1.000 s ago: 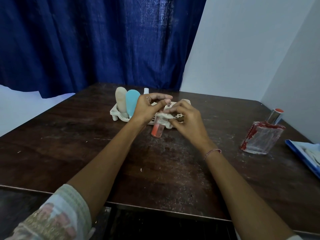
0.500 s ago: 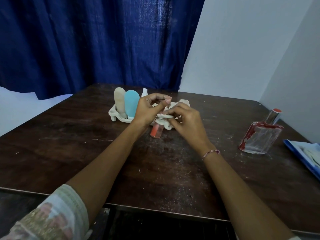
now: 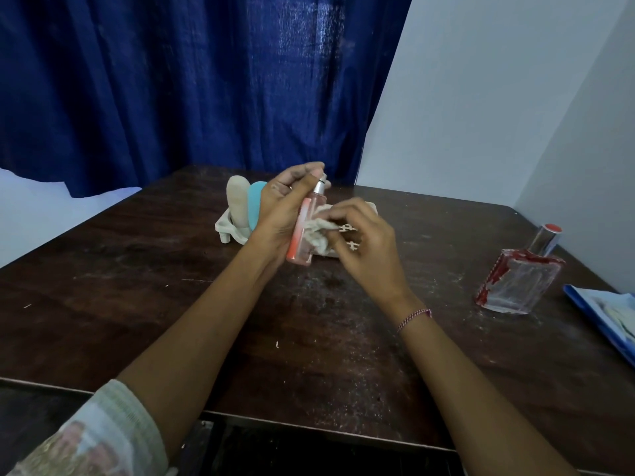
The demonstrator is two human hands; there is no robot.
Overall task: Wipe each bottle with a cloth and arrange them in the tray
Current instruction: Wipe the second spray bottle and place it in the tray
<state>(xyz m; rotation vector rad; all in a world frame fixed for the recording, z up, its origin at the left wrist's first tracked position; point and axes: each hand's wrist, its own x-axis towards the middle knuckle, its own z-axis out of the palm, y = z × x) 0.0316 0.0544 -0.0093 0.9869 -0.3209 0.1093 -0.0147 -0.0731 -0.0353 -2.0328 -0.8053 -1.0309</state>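
- Hands meet above the middle of the table (image 3: 171, 304), just in front of the tray (image 3: 228, 228).
- The left hand (image 3: 281, 211) is closed around a slim pink spray bottle (image 3: 304, 231), holding it nearly upright with the silver nozzle tilted slightly to the right and the base lifted clear of the table.
- The right hand (image 3: 364, 245) has its fingers curled on a crumpled pale cloth (image 3: 318, 235), which presses against the right side of the pink bottle's lower half.
- The white tray stands toward the far edge of the table, partly hidden behind both hands; its openwork floor shows past the right hand's fingers.
- A beige bottle (image 3: 237, 204) and a light blue bottle (image 3: 256, 204) stand upright side by side at the left end of the tray, touching each other.
- A square clear glass bottle (image 3: 519, 280) with red markings and a silver, red-topped cap stands near the right edge of the table, well apart from the tray.
- A blue flat object (image 3: 598, 321) with something pale on it lies at the right edge, cut off by the frame.
- A thread bracelet (image 3: 414, 317) circles the right wrist.
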